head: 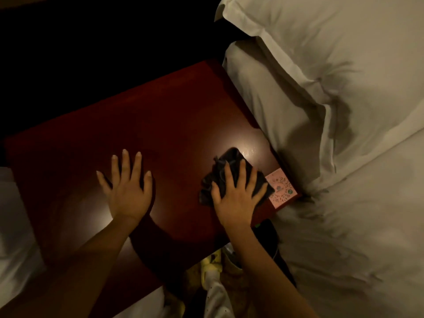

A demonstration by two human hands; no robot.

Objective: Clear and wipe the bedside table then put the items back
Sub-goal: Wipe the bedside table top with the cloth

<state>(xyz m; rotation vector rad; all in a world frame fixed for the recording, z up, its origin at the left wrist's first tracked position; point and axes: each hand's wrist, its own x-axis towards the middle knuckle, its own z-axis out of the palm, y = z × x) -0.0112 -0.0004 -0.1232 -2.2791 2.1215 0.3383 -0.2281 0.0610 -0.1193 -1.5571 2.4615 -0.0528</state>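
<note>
The dark red wooden bedside table [160, 125] fills the middle of the view, its top bare apart from a cloth and a card. My right hand [236, 196] lies flat with fingers spread on a crumpled dark grey cloth [227, 164], pressing it onto the table near the right edge. A pink card with a printed code [283, 188] sits at the table's right corner, touching the cloth's edge. My left hand [128, 187] rests flat on the tabletop, fingers apart, holding nothing.
A bed with white pillows [332, 65] and a white duvet [355, 237] runs along the table's right side. A dark phone [267, 230] lies at the bed's edge. White bedding [13, 226] shows at the left. Yellow and white items [213, 267] sit below the table's front edge.
</note>
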